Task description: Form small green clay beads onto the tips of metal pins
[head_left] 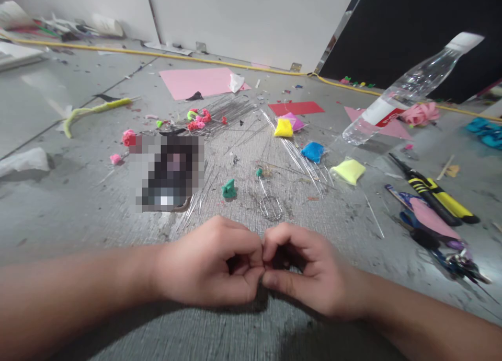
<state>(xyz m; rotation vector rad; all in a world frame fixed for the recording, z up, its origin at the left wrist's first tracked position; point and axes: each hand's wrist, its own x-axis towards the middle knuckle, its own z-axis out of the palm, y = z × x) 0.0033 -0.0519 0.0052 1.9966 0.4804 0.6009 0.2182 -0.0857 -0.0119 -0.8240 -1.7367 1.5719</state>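
Observation:
My left hand (214, 261) and my right hand (304, 269) meet fingertip to fingertip low over the grey table (78, 209). Both are curled into a pinch around something tiny that the fingers hide. Just beyond them lie a bent wire loop (270, 207), a small green clay lump (229, 189) and several thin metal wires (298, 157). Further back sit a yellow clay packet (283, 127), a blue one (312, 151) and a pale yellow-green one (348, 171).
A clear plastic bottle (408, 89) lies tilted at the right. Yellow-and-black pliers (435, 191), scissors and keys (451, 251) sit at the right edge. Pink paper sheets (196, 81), a red sheet (296, 108), pink clay flowers (198, 120) and a yellow-green stem (94, 110) lie behind.

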